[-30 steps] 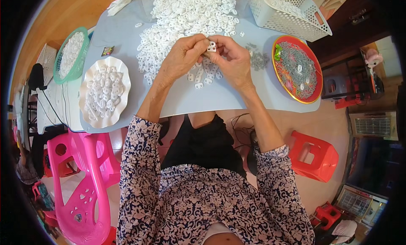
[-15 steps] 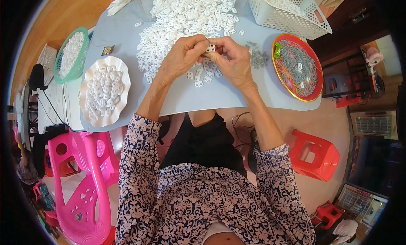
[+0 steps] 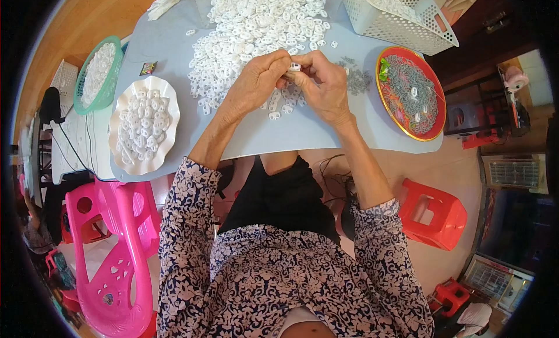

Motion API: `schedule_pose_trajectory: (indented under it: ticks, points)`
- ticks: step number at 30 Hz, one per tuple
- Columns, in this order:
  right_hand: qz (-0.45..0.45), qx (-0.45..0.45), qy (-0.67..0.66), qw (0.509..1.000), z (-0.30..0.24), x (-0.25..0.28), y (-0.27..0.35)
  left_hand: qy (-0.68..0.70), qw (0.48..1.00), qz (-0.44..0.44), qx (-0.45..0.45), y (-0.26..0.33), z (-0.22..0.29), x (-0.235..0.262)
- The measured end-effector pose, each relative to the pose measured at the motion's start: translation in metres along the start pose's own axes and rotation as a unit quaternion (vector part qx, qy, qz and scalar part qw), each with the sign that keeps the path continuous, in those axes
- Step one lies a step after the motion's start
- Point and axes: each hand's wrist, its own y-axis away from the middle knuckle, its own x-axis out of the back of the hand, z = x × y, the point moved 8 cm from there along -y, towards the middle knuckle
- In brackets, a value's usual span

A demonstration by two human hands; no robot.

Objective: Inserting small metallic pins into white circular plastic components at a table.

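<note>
Above the front of the blue-grey table, my left hand [image 3: 256, 80] and my right hand [image 3: 324, 84] meet, fingertips pinched together. Between them is a small white plastic piece with dark holes [image 3: 295, 67], partly covered by my fingers. Both hands are closed on it. Behind and beneath them spreads a large heap of similar white pieces [image 3: 262, 23], and a few lie just below my fingers. Right of my right hand lies a small pile of grey metal screws or pins [image 3: 358, 80]; their exact kind is too small to tell.
A scalloped white dish [image 3: 119, 154] of white pieces stands at the left, near a green basket [image 3: 116, 93]. On the right are a red gold-rimmed tray [image 3: 439, 105] of grey metal bits and a perforated basket [image 3: 431, 43]. A pink chair [image 3: 116, 268] and red stool [image 3: 445, 218] flank me.
The white piece has turned and shifted slightly right, and my fingers now cover more of it. My left hand has tilted in closer. Both hands stay over the same spot.
</note>
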Motion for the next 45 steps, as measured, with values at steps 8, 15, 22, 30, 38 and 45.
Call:
schedule_pose_trajectory:
  ticks: [8, 15, 22, 30, 38, 45]
  points:
    - [-0.026, -0.109, -0.198, 0.974, 0.014, -0.003, -0.002, 0.01, 1.0, 0.002, 0.029, -0.001, -0.003, 0.002]
    - [-0.017, -0.149, -0.181, 0.972, 0.031, -0.008, -0.001, -0.017, 0.999, 0.019, -0.039, -0.001, 0.007, 0.005]
    - [0.075, -0.001, 0.004, 0.997, 0.018, 0.061, -0.075, 0.05, 0.975, 0.214, -0.044, 0.001, 0.0, 0.039]
    - [0.078, 0.186, 0.576, 0.792, 0.008, 0.154, -0.126, 0.13, 0.953, 0.272, -0.014, 0.003, 0.0, 0.052]
    - [-0.22, 0.05, 0.281, 0.933, 0.02, -0.011, -0.045, 0.125, 0.953, 0.275, -0.026, 0.004, -0.008, 0.057]
    - [-0.266, 0.065, 0.286, 0.918, 0.033, -0.024, -0.04, 0.128, 0.964, 0.234, 0.002, 0.003, -0.01, 0.046]
